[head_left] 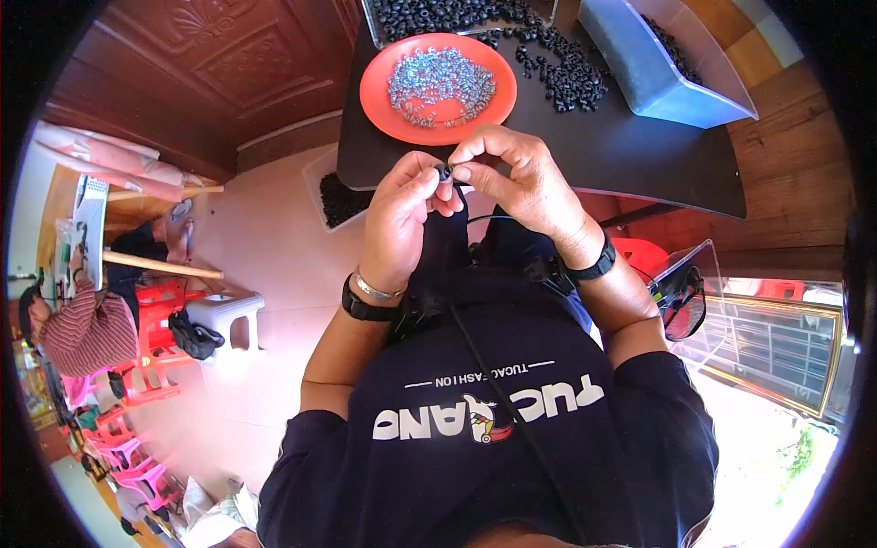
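Note:
In front of my chest, my left hand (400, 205) pinches a small black plastic piece (443, 172) between thumb and fingertips. My right hand (525, 178) is closed in a pinch right beside it, its thumb and forefinger close against the piece. Whatever is between those right fingertips is too small to make out. Just beyond my hands, an orange-red plate (376, 102) bears many small silvery metal parts (438, 82). Black pieces of a similar kind (571, 78) lie loose on the dark table, to the right of the plate.
The dark table (653, 155) has a curved near edge. A bluish bin (630, 59) with black pieces stands at right; a clear container (370, 23) of them is at the back. Below left sits another tub (320, 196). Stools (228, 315) and another person (91, 329) are at left.

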Available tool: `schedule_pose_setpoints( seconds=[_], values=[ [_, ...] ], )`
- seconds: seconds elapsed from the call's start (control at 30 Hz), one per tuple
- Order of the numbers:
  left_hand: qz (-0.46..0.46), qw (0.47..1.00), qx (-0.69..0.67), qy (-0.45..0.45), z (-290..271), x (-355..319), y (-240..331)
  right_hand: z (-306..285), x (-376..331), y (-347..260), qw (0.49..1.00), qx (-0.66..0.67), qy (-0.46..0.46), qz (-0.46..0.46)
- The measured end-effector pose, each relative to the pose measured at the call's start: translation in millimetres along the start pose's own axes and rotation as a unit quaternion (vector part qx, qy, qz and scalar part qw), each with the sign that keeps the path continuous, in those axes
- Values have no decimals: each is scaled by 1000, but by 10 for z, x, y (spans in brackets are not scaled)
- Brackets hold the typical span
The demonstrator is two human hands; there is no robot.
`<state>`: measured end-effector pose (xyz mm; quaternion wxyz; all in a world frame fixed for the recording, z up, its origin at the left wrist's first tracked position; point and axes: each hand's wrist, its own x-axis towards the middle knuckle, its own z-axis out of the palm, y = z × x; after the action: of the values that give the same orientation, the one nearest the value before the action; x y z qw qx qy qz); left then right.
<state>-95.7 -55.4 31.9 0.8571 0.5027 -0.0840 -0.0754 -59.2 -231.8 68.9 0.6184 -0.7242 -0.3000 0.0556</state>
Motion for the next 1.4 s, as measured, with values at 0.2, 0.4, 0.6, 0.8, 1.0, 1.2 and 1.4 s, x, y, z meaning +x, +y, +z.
schedule_pose_setpoints(
  seconds=[0.2, 0.4, 0.6, 0.8, 1.0, 1.2, 1.4],
  values=[
    [-15, 1000, 12, -5, -8, 9, -2, -11, 5, -37, 998, -60, 9, -2],
    [-28, 999, -21, -20, -30, 15, -5, 13, -13, -40, 996, -84, 19, -20],
    [-37, 997, -53, -50, -50, 37, -9, -11, 4, 15, 995, 69, -8, 65],
    [-42, 995, -36, -78, -74, 56, -61, -108, 70, 27, 961, 184, -80, 192],
    [-69, 982, -148, -97, -63, 80, -115, -178, 82, 104, 961, 225, 36, 156],
    [-65, 974, -201, -82, -138, 87, -151, -352, 24, 106, 990, 86, 30, 111],
    [-75, 972, -209, -78, -144, 93, -148, -220, -47, 78, 990, -11, 6, 138]
  ],
)
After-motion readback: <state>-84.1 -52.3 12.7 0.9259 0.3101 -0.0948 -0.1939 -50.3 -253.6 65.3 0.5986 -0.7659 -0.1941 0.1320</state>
